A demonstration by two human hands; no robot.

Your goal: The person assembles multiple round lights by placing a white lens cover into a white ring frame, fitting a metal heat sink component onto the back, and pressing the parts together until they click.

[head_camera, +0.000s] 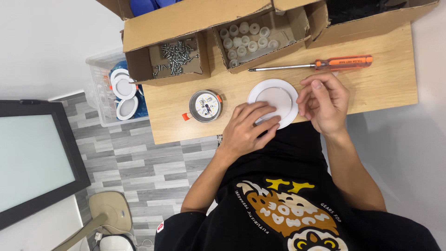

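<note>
- Three open cardboard boxes line the far edge of the wooden table (pixel 371 88): the left box (pixel 158 39) shows a heap of silver screws (pixel 178 56), the middle box (pixel 260 32) is packed with small white plastic caps (pixel 246 39), and the right box (pixel 371 18) has something dark inside that I can't identify.
- Left of the table, a clear plastic bin (pixel 100 88) sits on the floor with more white round fittings (pixel 124 88) stacked in it over something blue.
- An orange-handled screwdriver (pixel 320 63) lies flat just behind the hands, shaft pointing left.
- A round metal lamp body (pixel 206 106) with orange spring clips rests face-up, just left of the hands, apart from them.
- The white round lamp cover (pixel 273 100) lies at the near edge of the table, between both hands.
- Left hand (pixel 248 128) comes in from below, fingers stretched flat over the cover's near-left rim, pressing on it rather than wrapped around it.
- Right hand (pixel 325 102) sits at the cover's right rim, fingers curled and touching the edge; thumb points up toward the screwdriver.
- The cover's near rim is hidden beneath the left fingers.
- A dark-framed screen (pixel 32 158) at far left is cut off by the frame edge.
</note>
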